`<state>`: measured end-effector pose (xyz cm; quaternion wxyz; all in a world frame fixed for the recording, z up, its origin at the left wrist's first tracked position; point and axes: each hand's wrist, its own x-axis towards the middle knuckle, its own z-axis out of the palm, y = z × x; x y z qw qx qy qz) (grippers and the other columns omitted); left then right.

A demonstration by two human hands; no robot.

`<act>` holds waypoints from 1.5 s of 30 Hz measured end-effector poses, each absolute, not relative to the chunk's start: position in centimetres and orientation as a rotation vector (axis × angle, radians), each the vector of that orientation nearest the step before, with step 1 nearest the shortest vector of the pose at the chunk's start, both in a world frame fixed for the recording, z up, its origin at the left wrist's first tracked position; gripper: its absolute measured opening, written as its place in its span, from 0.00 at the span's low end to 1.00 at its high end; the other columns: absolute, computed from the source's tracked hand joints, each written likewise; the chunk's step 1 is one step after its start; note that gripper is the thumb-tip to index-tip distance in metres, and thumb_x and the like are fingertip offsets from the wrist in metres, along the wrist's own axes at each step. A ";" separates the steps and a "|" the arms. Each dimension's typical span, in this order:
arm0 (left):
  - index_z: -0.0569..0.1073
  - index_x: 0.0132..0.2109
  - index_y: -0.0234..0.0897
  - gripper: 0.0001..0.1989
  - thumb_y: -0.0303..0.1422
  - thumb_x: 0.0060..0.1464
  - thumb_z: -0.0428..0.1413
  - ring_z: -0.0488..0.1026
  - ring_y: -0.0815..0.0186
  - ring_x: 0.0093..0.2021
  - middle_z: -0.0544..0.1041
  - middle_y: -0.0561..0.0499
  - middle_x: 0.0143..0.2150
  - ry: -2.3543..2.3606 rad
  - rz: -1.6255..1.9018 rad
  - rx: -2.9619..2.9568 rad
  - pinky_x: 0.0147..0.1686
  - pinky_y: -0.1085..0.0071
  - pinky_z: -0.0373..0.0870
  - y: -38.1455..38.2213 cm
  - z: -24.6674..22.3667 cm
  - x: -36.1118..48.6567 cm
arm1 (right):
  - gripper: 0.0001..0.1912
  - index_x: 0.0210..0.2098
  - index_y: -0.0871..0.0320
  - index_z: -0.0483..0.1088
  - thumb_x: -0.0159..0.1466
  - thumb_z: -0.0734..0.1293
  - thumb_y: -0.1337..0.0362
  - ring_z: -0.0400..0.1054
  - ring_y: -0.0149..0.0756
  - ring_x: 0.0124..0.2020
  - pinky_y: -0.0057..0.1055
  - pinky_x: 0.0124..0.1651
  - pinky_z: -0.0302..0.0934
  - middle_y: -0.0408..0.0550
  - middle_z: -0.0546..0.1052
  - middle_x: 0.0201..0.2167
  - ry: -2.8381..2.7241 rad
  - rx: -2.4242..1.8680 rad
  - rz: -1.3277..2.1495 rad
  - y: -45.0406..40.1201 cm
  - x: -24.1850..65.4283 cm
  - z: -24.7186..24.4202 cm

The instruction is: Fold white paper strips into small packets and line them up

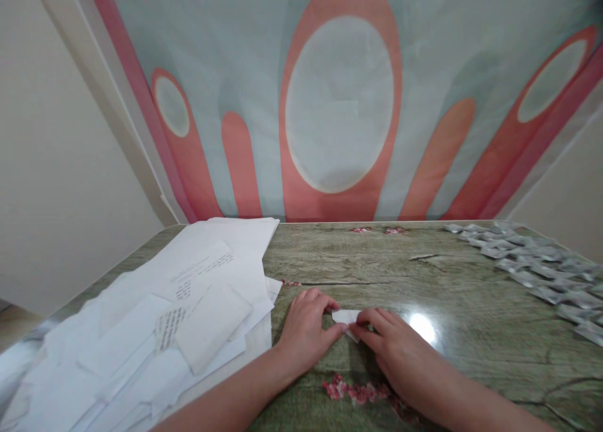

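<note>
A small folded piece of white paper (346,316) is held low over the table in front of me, between both hands. My left hand (308,328) pinches its left end with thumb and fingers. On the other side my right hand (389,338) grips the right end, its fingertips covering that part of the paper. A pointed lower corner of the paper shows between the two hands. The exact folds are too small to make out.
A large loose pile of white paper sheets (141,338), some printed, covers the table's left side. Rows of folded paper pieces (541,262) lie at the far right. The wood-patterned table (330,256) ends at a backdrop (254,61) with pink shapes.
</note>
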<state>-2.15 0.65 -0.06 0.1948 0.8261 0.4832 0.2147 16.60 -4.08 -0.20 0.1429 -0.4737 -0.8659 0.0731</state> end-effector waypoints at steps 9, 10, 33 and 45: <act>0.71 0.37 0.40 0.12 0.35 0.44 0.62 0.64 0.61 0.41 0.69 0.53 0.36 1.350 0.621 2.286 0.40 0.67 0.59 0.8 -0.1 -2.1 | 0.08 0.39 0.57 0.71 0.59 0.64 0.66 0.64 0.37 0.40 0.34 0.44 0.59 0.48 0.69 0.37 -2.171 -1.419 0.520 -1.3 18.5 -0.8; 0.70 0.37 0.40 0.12 0.35 0.44 0.62 0.64 0.61 0.41 0.70 0.53 0.36 1.349 0.621 2.283 0.40 0.67 0.59 0.8 -0.2 -2.1 | 0.08 0.38 0.57 0.70 0.59 0.65 0.66 0.64 0.37 0.40 0.34 0.43 0.59 0.48 0.69 0.37 -2.153 -1.424 0.547 -1.2 18.5 -0.8; 0.69 0.38 0.40 0.13 0.30 0.44 0.62 0.66 0.63 0.39 0.72 0.55 0.35 1.266 0.672 2.222 0.40 0.68 0.59 0.8 -0.5 -2.0 | 0.10 0.40 0.54 0.70 0.57 0.65 0.66 0.64 0.36 0.38 0.32 0.41 0.56 0.45 0.68 0.36 -2.072 -1.425 0.696 -1.1 18.4 -1.3; 0.69 0.42 0.41 0.14 0.27 0.47 0.60 0.65 0.62 0.42 0.72 0.54 0.39 1.142 0.672 2.279 0.43 0.67 0.59 0.6 -0.4 -2.1 | 0.09 0.36 0.56 0.67 0.56 0.64 0.72 0.63 0.36 0.39 0.33 0.42 0.55 0.44 0.69 0.35 -2.087 -1.359 0.691 -1.3 18.1 -1.2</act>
